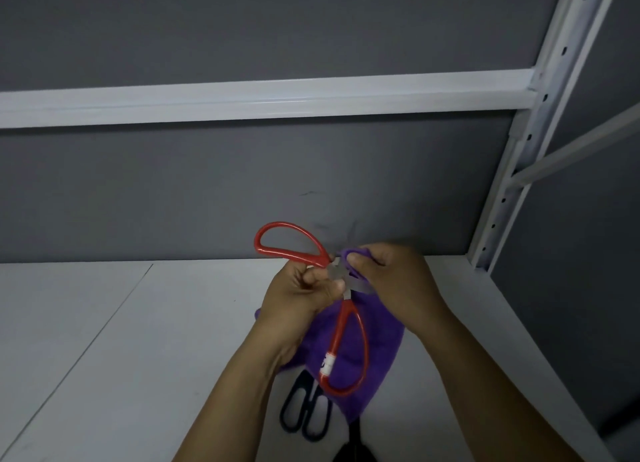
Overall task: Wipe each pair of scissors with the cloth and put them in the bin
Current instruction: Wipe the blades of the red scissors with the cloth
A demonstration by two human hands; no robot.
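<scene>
Red-handled scissors [346, 340] are held up above the white shelf, spread wide open, one loop high at the left and the other hanging low. My left hand [298, 299] pinches them at the pivot. My right hand [394, 281] grips a purple cloth [377, 337] folded around a blade, which it hides. The cloth hangs down behind the lower handle. Black-handled scissors [304, 413] lie flat on the shelf below, partly covered by the cloth. No bin is in view.
The white shelf surface [121, 357] runs left and forward. A grey back wall with a white crossbar [263, 98] stands behind. A white perforated upright post [509, 184] rises at the right. A dark object [353, 451] shows at the bottom edge.
</scene>
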